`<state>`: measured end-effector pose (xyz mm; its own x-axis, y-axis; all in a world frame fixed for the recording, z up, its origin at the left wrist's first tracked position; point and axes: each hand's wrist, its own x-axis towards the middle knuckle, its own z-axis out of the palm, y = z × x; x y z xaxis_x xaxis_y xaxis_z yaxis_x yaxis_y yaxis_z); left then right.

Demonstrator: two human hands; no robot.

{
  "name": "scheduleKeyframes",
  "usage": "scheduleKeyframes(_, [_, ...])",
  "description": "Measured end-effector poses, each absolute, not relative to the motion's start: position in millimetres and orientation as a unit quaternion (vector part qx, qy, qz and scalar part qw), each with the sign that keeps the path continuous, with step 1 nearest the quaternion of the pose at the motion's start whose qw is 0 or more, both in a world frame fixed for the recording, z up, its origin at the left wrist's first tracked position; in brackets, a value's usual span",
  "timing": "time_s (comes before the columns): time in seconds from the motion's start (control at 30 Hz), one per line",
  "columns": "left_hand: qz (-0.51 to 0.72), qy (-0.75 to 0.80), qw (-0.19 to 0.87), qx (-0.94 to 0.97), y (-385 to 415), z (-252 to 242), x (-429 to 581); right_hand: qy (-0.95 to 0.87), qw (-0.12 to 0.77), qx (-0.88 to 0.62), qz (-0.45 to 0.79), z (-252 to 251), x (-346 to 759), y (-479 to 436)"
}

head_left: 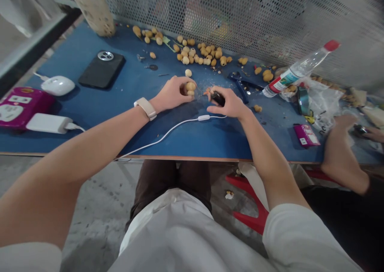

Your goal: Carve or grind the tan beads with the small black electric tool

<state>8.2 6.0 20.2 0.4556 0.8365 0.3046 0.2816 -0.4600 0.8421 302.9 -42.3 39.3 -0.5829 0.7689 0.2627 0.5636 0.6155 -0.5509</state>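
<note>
My left hand (171,93), with a pale watch band at the wrist, is closed around a small tan bottle gourd (190,87) above the blue table. Just to its right, my right hand (230,102) is wrapped around a black hand tool (218,99); its working end is unclear. A white cord (177,126) with an inline switch (204,118) runs to below my right hand. Orange bits (207,91) and pale crumbs lie between the hands. One loose gourd (188,73) rests behind my left hand, and several more gourds (207,54) are heaped farther back.
Leftward are a black phone (102,70), a white mouse-shaped device (58,85), a purple power strip (25,108) and a white adapter (49,123). A clear bottle (295,74) leans at right, near another person's arm (342,156). Perforated metal (168,8) borders the table's back.
</note>
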Motion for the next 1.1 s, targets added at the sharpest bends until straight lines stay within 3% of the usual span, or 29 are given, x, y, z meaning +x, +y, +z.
scheduleKeyframes(0.23, [0.376,0.359,0.371,0.770,8,18,9,-0.881,0.172,-0.340,0.278,48,283,-53])
scheduleKeyframes(0.63, [0.372,0.355,0.394,0.762,6,22,9,-0.880,0.162,-0.330,0.301,45,276,-55])
scheduleKeyframes(0.77, [0.404,0.366,0.462,0.700,0,25,12,-0.869,0.198,-0.357,0.279,41,275,-54])
scheduleKeyframes(0.97, [0.414,0.380,0.575,0.594,-13,22,28,-0.842,0.302,-0.424,0.140,24,254,-53])
scheduleKeyframes(1.1, [0.430,0.368,0.630,0.531,-23,21,39,-0.846,0.312,-0.424,0.082,9,237,-52])
